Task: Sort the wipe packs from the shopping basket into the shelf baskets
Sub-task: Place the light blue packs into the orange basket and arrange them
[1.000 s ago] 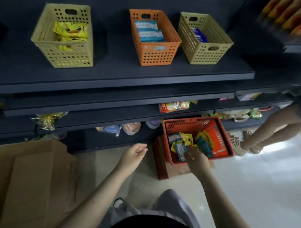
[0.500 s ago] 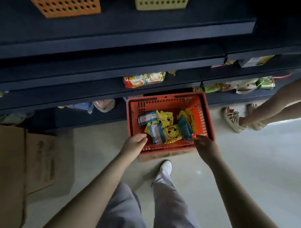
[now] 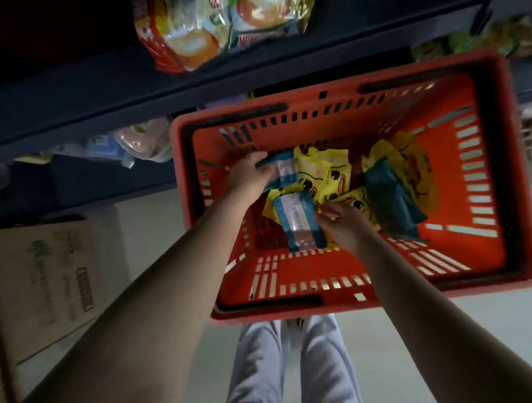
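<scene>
Packs like these are judged soft, light, a bit slick, best grabbed across the middle. In the shopping basket (image 3: pixel 337 109), the upper blue-and-white pack (image 3: pixel 285 172) is gripped by the left hand (image 3: pixel 247 176), fingers curled over it; the lower blue-and-white pack (image 3: pixel 298 225) is pinched edgewise by the right hand (image 3: pixel 346 229), arms stretched down.

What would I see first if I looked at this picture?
The big red shopping basket in the middle, below dark shelves. Bright yellow duck packs lie inside it. The left hand grips a blue wipe pack there, and the right hand touches a second blue pack.
</scene>
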Action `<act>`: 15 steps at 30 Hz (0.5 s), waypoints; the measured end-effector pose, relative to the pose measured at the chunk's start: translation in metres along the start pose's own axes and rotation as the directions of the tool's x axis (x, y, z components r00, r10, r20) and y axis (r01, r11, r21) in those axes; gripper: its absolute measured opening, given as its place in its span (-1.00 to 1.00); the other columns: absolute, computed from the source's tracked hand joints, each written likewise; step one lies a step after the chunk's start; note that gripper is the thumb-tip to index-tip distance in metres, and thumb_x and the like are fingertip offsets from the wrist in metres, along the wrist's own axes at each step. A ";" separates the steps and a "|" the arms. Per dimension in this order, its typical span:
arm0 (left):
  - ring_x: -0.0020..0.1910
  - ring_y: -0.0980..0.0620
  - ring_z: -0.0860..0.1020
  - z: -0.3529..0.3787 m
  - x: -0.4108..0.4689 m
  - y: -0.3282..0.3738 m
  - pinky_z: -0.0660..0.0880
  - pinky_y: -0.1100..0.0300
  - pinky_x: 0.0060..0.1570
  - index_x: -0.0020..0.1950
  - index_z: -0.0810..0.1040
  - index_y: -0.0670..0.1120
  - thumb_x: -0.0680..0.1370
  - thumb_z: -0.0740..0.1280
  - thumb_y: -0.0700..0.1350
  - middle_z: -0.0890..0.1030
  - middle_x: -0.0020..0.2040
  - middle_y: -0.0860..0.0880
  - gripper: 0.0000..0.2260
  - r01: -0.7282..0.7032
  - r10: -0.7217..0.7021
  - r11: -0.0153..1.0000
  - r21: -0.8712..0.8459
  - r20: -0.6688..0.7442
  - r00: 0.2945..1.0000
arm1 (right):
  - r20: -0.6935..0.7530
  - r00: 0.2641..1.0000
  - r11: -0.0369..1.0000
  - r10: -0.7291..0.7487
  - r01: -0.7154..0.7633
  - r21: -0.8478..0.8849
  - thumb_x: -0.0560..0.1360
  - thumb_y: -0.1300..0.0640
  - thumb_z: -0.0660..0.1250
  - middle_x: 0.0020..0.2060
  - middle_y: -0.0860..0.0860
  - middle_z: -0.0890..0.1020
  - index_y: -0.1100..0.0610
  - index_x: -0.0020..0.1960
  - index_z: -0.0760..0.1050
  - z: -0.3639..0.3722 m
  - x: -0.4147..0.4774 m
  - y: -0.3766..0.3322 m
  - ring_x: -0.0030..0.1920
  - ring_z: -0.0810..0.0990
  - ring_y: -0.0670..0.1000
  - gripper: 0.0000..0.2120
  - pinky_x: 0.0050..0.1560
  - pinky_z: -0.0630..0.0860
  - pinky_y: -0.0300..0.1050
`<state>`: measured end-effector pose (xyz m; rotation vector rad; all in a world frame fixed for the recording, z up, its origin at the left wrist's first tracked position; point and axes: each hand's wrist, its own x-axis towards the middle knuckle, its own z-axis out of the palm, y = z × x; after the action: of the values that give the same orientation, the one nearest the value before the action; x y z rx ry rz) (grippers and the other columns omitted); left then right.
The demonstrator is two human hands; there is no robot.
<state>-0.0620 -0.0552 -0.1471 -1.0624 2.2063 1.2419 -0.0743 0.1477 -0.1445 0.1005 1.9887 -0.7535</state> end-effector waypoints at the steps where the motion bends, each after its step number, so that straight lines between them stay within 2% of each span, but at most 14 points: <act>1: 0.32 -0.07 0.46 0.003 0.006 -0.004 0.37 0.18 0.25 0.42 0.43 -0.12 0.60 0.29 -0.12 0.48 0.38 -0.12 -0.62 0.001 -0.001 1.000 0.025 0.020 1.000 | 0.003 1.000 1.000 0.001 -0.001 0.010 0.56 0.02 0.30 0.31 0.10 0.52 0.16 0.42 0.37 0.001 0.005 0.001 0.22 0.54 0.10 -0.53 -0.19 0.48 -0.21; 4: 0.33 -0.07 0.45 0.008 0.018 -0.012 0.34 0.25 0.19 0.41 0.42 -0.16 0.58 0.32 -0.14 0.47 0.38 -0.14 -0.60 0.002 -0.003 1.000 0.016 0.034 0.999 | 0.025 1.000 0.999 -0.005 0.004 0.051 0.54 0.07 0.34 0.26 0.12 0.56 0.16 0.36 0.44 0.000 0.012 0.003 0.18 0.55 0.08 -0.59 -0.26 0.43 -0.27; 9: 0.24 -0.09 0.51 0.012 0.026 -0.014 0.42 0.22 0.01 0.39 0.42 -0.18 0.55 0.38 -0.12 0.51 0.30 -0.14 -0.57 0.053 -0.053 0.998 -0.031 0.009 0.999 | 0.068 0.996 0.998 -0.056 0.057 -0.003 0.51 0.13 0.39 0.08 0.09 0.64 0.18 0.19 0.54 0.001 0.009 0.002 -0.10 0.59 -0.04 -0.73 -0.19 0.55 -0.17; 12: 0.18 -0.09 0.55 0.016 0.027 -0.015 0.47 0.18 0.01 0.36 0.46 -0.19 0.54 0.40 -0.07 0.54 0.26 -0.15 -0.57 0.073 -0.073 0.997 -0.004 0.013 0.997 | 0.057 0.997 0.997 -0.055 0.058 -0.050 0.46 0.11 0.44 -0.01 0.11 0.67 0.17 0.12 0.57 0.007 0.010 0.001 -0.09 0.65 0.05 -0.73 -0.01 0.61 0.10; 13: 0.17 -0.09 0.55 0.016 0.028 -0.015 0.49 0.16 0.05 0.33 0.48 -0.21 0.54 0.40 -0.06 0.55 0.25 -0.16 -0.58 0.069 -0.069 0.998 0.004 0.010 0.998 | 0.047 0.998 0.996 -0.052 0.055 -0.067 0.45 0.11 0.44 -0.01 0.13 0.67 0.18 0.12 0.58 0.009 0.010 0.001 -0.07 0.65 0.07 -0.73 0.01 0.61 0.12; 15: 0.11 -0.07 0.56 0.017 0.028 -0.016 0.49 0.16 0.04 0.26 0.52 -0.21 0.51 0.43 -0.03 0.58 0.20 -0.16 -0.60 0.059 -0.059 0.998 0.011 0.001 0.998 | 0.027 0.999 0.996 -0.034 0.036 -0.079 0.47 0.15 0.43 0.01 0.13 0.66 0.20 0.13 0.56 0.012 0.010 0.001 -0.10 0.64 0.04 -0.74 -0.04 0.63 0.02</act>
<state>-0.0682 -0.0573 -0.1828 -1.1137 2.1630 1.2030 -0.0699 0.1396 -0.1575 0.0083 1.9978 -0.6936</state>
